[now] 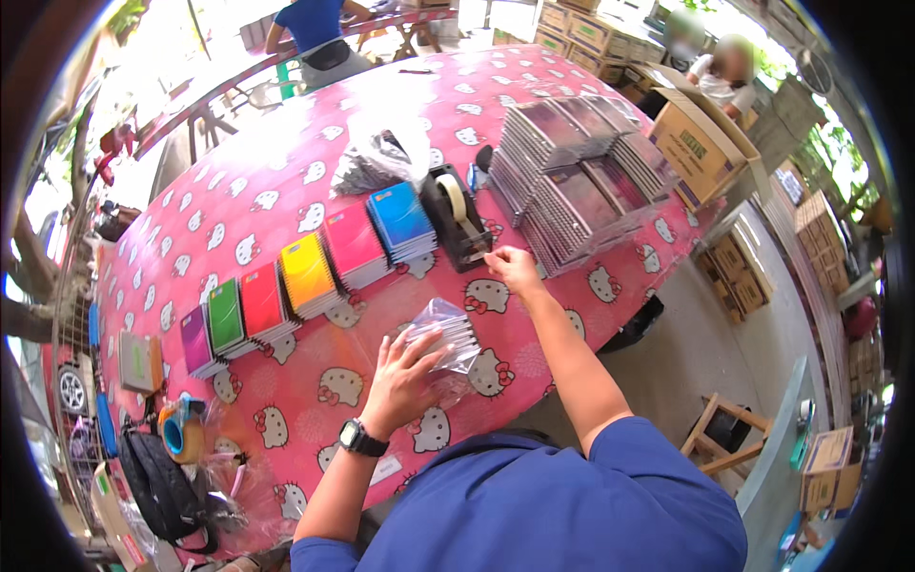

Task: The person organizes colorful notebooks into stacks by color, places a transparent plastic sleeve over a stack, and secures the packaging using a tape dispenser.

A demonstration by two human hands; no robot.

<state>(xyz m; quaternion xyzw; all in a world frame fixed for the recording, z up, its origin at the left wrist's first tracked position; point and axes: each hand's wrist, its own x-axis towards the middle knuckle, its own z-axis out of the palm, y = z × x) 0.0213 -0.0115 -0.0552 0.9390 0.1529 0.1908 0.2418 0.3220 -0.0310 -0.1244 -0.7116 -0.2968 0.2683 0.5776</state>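
My left hand (404,379), with a black watch at its wrist, lies with fingers spread on a clear plastic-wrapped pack of spiral notebooks (457,336). Its fingertips rest on the film; the hand partly hides the pack. My right hand (516,270) pinches at the cutting end of a black tape dispenser (440,205), where a short end of clear tape seems to be between thumb and finger. Left of the dispenser runs a row of spiral notebook stacks: blue (401,217), pink (351,243), yellow (307,268), red (261,297), green (227,316) and purple (197,338).
Wrapped notebook packs (572,195) are piled high at the right. Behind the dispenser lies a crumpled plastic bag (372,164). A black bag (160,486) and tape rolls (181,431) occupy the left edge. Beyond the pink tablecloth (315,381) stand an open carton (701,143) and other people.
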